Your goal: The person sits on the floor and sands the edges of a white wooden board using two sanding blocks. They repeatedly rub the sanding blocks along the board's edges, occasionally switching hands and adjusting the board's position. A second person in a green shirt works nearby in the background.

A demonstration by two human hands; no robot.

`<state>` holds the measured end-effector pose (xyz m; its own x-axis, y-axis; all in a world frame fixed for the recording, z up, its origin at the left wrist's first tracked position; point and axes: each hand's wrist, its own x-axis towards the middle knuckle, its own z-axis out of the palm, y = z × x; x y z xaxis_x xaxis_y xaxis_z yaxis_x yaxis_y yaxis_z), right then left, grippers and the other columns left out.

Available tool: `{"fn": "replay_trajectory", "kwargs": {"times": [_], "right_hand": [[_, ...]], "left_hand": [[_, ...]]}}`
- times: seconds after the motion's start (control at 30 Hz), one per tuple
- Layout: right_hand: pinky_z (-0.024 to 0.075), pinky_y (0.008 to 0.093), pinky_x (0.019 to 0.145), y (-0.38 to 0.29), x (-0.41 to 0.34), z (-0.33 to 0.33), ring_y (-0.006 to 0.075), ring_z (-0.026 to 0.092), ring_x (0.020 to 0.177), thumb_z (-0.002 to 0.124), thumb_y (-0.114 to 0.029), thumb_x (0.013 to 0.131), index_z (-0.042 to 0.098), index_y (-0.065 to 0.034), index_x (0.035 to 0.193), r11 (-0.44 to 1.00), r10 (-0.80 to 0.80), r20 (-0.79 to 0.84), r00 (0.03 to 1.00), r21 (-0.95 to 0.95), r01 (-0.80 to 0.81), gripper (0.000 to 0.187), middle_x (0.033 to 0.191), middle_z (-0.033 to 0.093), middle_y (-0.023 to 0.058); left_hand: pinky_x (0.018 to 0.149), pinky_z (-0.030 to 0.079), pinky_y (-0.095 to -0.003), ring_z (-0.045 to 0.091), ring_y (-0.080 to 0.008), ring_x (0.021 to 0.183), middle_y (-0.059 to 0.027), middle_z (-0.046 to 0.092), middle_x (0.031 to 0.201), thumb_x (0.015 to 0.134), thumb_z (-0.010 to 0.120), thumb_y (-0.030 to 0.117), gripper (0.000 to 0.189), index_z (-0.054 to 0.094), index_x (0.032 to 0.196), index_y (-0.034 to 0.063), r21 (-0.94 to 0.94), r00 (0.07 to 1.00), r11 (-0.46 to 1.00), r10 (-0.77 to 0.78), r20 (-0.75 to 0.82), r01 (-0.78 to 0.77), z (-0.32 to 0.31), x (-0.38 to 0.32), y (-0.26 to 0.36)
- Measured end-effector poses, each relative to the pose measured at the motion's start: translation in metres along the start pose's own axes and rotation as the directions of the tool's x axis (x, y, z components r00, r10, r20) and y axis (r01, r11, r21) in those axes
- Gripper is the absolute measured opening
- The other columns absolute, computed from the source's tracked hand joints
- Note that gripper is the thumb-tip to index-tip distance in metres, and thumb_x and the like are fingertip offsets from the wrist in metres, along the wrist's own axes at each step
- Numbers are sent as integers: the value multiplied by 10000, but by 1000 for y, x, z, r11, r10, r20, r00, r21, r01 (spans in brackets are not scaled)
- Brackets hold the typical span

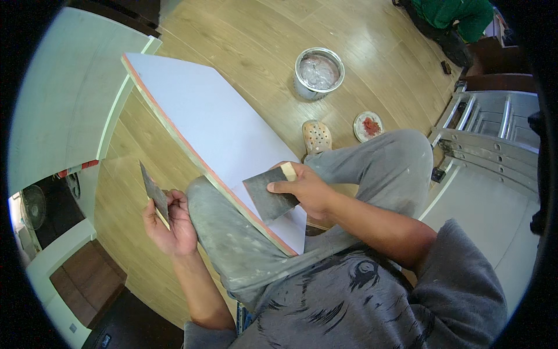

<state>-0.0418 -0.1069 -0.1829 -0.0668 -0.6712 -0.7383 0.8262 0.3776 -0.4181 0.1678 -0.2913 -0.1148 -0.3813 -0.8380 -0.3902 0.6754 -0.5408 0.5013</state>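
My left hand (pixel 172 224) grips a flat putty spreader (pixel 153 192) with a dark blade and a pale back edge, tilted nearly edge-on to me. In my right hand (pixel 311 192) is a wider putty spreader (pixel 268 194), its dark square blade under my thumb and a pale grip strip at its top. A white panel (pixel 209 118) leans across my thighs, its near end at my lap. Reddish filler runs along the panel's left edge (pixel 192 152). The right spreader is over the panel's near end; whether it touches is unclear.
An open metal can (pixel 319 74) of greyish paste stands on the wood-look floor (pixel 244 30). Near my clog (pixel 317 136) lies a round lid (pixel 368 126) with red paste. An aluminium ladder (pixel 488 148) is at right. Another person (pixel 453 22) is at top right.
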Motion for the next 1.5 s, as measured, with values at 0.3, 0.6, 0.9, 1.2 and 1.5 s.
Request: {"fn": "replay_trajectory", "kwargs": {"times": [0.3,0.6,0.9,1.2,1.5], "right_hand": [[564,358,887,-35,18,-4,177,693,1003,789,-152,921,618,-25,1234,979,-182,59,982,102,175,379,1094,711,74],[574,348,874,26,-67,-34,162,693,1026,767,-91,917,611,-55,1276,968,250,-194,948,58,-244,393,1144,709,60],[571,347,780,-39,-18,21,134,677,914,727,-117,951,644,-35,1224,957,-279,88,956,105,270,297,1027,715,21],[577,342,824,-81,-68,87,134,681,942,683,11,943,616,47,1309,583,-805,31,592,-139,801,373,1050,722,99],[562,360,851,-79,-53,58,312,722,958,618,16,888,663,4,1335,25,-556,658,508,-597,802,449,1114,720,201]], "left_hand": [[973,515,-420,550,-222,890,-131,597,939,999,564,81,386,540,1341,-97,22,999,999,44,-28,-44,-2,2,0],[982,507,-419,545,-216,896,-126,605,963,1002,564,87,380,537,1332,-99,-32,998,999,11,64,-9,0,3,-2],[895,546,-392,556,-213,845,-116,642,1003,992,577,85,416,538,1373,-76,57,998,998,9,-57,-6,6,-5,3],[525,579,-256,738,-153,1000,-71,725,1192,1072,508,230,302,584,1312,63,315,992,949,9,-127,32,94,-58,-41],[577,621,-283,737,-185,960,-89,709,1199,1061,510,234,352,538,1357,45,418,994,907,84,-75,-45,108,-71,-46]]}}
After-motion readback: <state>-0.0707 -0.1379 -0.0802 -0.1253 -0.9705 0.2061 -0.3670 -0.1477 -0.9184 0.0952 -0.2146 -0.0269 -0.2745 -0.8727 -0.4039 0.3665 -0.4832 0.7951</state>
